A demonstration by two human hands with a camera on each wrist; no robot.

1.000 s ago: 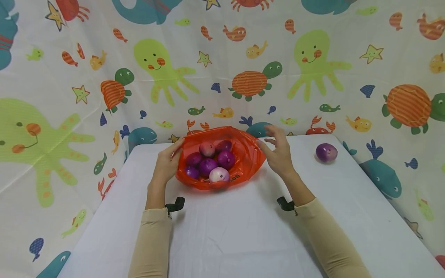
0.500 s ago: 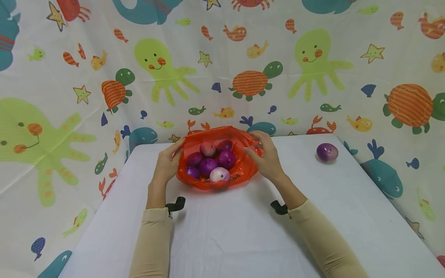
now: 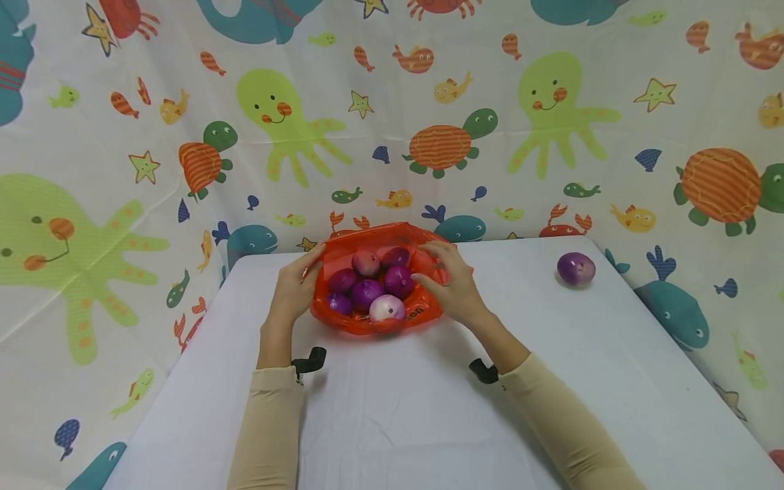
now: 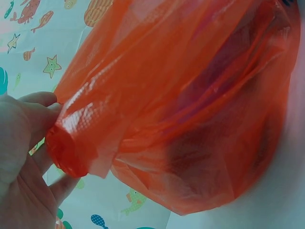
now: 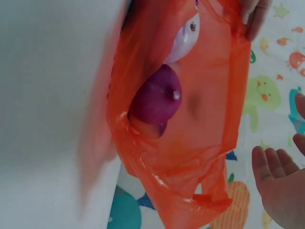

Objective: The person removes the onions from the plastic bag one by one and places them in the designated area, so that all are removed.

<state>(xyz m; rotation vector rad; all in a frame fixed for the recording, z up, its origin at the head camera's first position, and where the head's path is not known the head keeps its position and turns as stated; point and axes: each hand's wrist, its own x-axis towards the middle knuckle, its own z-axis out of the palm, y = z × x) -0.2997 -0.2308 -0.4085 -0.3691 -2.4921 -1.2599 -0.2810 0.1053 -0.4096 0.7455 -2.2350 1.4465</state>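
Note:
A translucent red plastic bag (image 3: 429, 306) stands open at the back middle of the table, with several red onions (image 3: 366, 295) inside. One paler onion (image 3: 386, 308) lies at the front of its mouth. At the bag's left edge my left hand (image 3: 292, 289) pinches the plastic; the left wrist view shows the bunched handle (image 4: 66, 143) between thumb and fingers. My right hand (image 3: 452, 282) hovers over the right part of the opening, fingers spread and holding nothing. In the right wrist view this hand (image 5: 279, 179) appears apart from the bag.
A single red onion (image 3: 576, 269) lies by itself near the back right corner of the white table (image 3: 392, 422). Close behind the table hangs a curtain (image 3: 380, 82) printed with sea animals.
My right hand has moved left, from the bag's right edge to over its opening, and the right edge has sagged inward. The left hand keeps its grip in the same place.

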